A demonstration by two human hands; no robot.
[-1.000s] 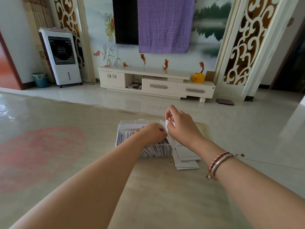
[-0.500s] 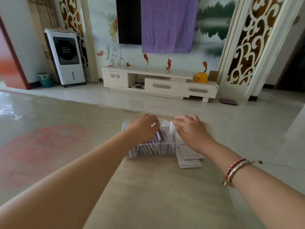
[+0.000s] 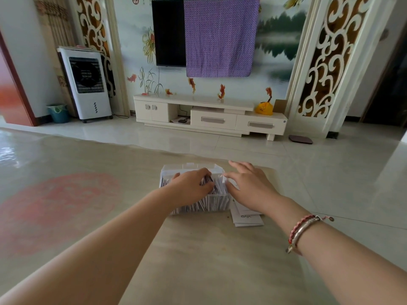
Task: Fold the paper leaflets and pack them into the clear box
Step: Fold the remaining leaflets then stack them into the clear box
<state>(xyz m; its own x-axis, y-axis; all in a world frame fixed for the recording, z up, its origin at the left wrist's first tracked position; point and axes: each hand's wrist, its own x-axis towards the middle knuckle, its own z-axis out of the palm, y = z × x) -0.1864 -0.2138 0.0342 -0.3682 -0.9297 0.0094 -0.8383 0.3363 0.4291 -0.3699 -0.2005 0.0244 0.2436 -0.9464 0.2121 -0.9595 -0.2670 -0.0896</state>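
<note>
Single head-worn view, facing forward and down, close over the table (image 3: 198,260)

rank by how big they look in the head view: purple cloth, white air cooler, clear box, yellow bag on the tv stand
1. purple cloth
2. white air cooler
3. clear box
4. yellow bag
The air cooler and the box cover fairly similar areas; the box is much nearer and partly hidden by the hands, so that order is unsure.
</note>
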